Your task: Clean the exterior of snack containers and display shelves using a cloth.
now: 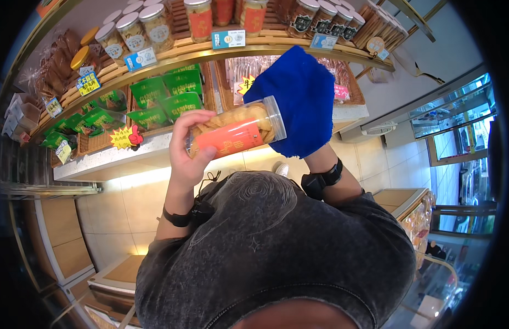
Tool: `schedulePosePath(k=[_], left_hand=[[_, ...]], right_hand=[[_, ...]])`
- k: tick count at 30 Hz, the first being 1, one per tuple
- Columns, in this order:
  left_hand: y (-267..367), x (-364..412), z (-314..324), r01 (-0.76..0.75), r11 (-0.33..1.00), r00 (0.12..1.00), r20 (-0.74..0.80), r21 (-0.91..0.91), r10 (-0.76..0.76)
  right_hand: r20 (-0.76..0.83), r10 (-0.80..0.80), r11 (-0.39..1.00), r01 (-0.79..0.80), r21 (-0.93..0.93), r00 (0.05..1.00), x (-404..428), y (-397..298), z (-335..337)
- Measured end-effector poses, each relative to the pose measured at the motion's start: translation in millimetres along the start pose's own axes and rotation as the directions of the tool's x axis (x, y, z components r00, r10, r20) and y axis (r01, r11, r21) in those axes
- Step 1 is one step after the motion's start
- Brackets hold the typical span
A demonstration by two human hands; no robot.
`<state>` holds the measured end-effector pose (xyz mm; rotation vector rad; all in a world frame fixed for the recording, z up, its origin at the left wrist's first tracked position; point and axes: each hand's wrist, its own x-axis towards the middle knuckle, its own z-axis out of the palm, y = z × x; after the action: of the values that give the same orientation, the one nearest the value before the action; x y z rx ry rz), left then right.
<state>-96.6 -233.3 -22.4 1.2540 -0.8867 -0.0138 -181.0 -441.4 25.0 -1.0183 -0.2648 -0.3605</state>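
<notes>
My left hand (190, 152) grips a clear plastic jar (234, 129) around its base end. The jar lies tilted on its side in the air, lid end to the right. Pale cookies or crisps fill it, and an orange label with writing wraps its side. A blue cloth (297, 103) drapes over my right hand, hiding the fingers; only the wrist (320, 159) and forearm show below it. The cloth's left edge is right behind the jar's clear lid (276, 118); whether they touch, I cannot tell.
A slatted wooden shelf (275, 43) ahead carries similar orange-labelled jars (199, 22) and other jars (133, 33). Beneath it, wicker trays (88, 144) hold green packets (182, 105). Price cards (228, 39) line the shelf edge. A cabinet (114, 275) stands behind my left side.
</notes>
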Motion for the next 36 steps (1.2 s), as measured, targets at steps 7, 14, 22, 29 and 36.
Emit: schedulePosePath(k=[7, 14, 22, 29, 36], left_hand=[[29, -1, 10, 0.221, 0.975, 0.974, -0.04, -0.037, -0.222], [41, -3, 16, 0.083, 0.983, 0.997, -0.015, 0.166, -0.082], [50, 1, 17, -0.233, 0.88, 0.972, 0.13, 0.414, 0.196], [37, 1, 18, 0.201, 0.978, 0.976, 0.078, 0.051, -0.205], [40, 7, 23, -0.364, 0.867, 0.931, 0.167, 0.342, 0.325]], right_hand=[[0.134, -0.163, 0.724, 0.211, -0.657, 0.977, -17, 5, 9], [0.399, -0.357, 0.498, 0.533, -0.684, 0.845, -7, 7, -14], [-0.139, 0.036, 0.827, -0.108, -0.552, 0.99, -20, -9, 15], [0.613, -0.222, 0.347, 0.649, -0.677, 0.759, -23, -19, -17], [-0.016, 0.061, 0.819, -0.059, -0.571, 0.998, -21, -17, -3]])
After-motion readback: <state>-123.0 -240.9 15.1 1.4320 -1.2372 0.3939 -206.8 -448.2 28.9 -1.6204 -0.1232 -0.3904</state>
